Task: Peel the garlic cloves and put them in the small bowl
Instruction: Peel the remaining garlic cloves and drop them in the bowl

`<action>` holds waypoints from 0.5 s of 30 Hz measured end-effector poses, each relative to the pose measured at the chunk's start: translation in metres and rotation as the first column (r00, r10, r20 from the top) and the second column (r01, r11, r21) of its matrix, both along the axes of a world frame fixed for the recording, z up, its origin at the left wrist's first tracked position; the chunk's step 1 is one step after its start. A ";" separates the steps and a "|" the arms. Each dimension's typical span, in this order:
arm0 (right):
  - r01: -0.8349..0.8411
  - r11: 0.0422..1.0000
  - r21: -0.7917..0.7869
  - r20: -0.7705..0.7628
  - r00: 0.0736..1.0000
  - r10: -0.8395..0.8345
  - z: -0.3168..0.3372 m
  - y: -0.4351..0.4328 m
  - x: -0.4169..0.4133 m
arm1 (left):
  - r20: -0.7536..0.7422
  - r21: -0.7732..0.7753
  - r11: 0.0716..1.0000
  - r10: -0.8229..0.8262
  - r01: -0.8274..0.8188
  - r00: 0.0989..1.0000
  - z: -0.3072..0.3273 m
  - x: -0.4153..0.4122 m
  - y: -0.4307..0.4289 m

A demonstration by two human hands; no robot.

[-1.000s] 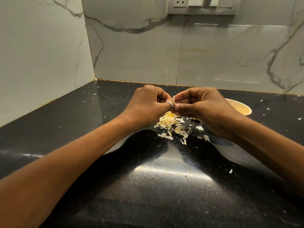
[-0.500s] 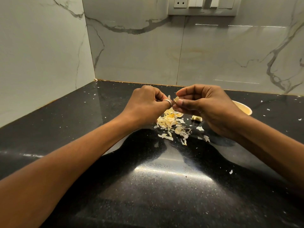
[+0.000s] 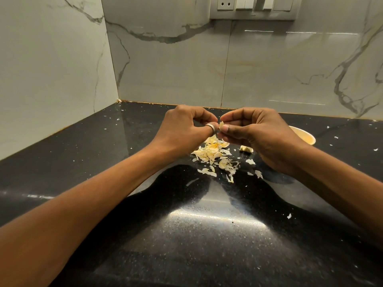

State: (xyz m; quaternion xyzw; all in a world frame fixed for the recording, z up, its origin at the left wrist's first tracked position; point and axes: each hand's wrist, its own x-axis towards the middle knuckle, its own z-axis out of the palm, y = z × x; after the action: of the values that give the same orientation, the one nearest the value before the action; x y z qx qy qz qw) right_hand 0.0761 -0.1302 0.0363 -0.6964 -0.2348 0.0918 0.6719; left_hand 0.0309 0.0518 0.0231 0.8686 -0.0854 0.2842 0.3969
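My left hand (image 3: 184, 129) and my right hand (image 3: 257, 133) meet above the black counter, fingers curled toward each other. Between their fingertips they pinch a garlic clove (image 3: 221, 125), of which only a pale flake of skin shows. A ring sits on my left thumb. Under the hands lies a pile of garlic peels (image 3: 215, 156). A loose garlic clove (image 3: 246, 149) rests on the counter beside my right hand. The small cream bowl (image 3: 304, 136) stands behind my right wrist, mostly hidden; its contents cannot be seen.
The black granite counter (image 3: 186, 235) runs into a corner of marble wall tiles. Small white peel scraps are scattered over it, some to the right (image 3: 289, 216). A switch and socket panel (image 3: 252, 7) is on the back wall.
The two hands have stayed together above the peel pile. The pale skin flake now sticks up between the fingertips, and the right hand has shifted slightly.
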 end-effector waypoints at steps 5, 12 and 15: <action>-0.014 1.000 -0.010 0.012 1.000 0.014 0.000 0.000 0.001 | -0.006 -0.024 0.998 -0.064 0.064 0.998 0.000 0.000 -0.002; 0.009 0.999 -0.046 0.042 0.999 -0.007 -0.002 0.001 0.001 | -0.086 -0.074 0.994 -0.087 0.081 0.993 -0.001 0.000 -0.002; 0.027 0.998 -0.060 0.058 0.998 -0.024 -0.002 0.000 0.002 | -0.114 -0.104 0.989 -0.118 0.107 0.986 -0.001 -0.001 -0.002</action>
State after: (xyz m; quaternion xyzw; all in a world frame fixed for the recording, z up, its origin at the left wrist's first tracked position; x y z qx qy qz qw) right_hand 0.0777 -0.1297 0.0339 -0.7218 -0.2422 0.0703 0.6445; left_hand 0.0304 0.0503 0.0224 0.8575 -0.0963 0.2123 0.4587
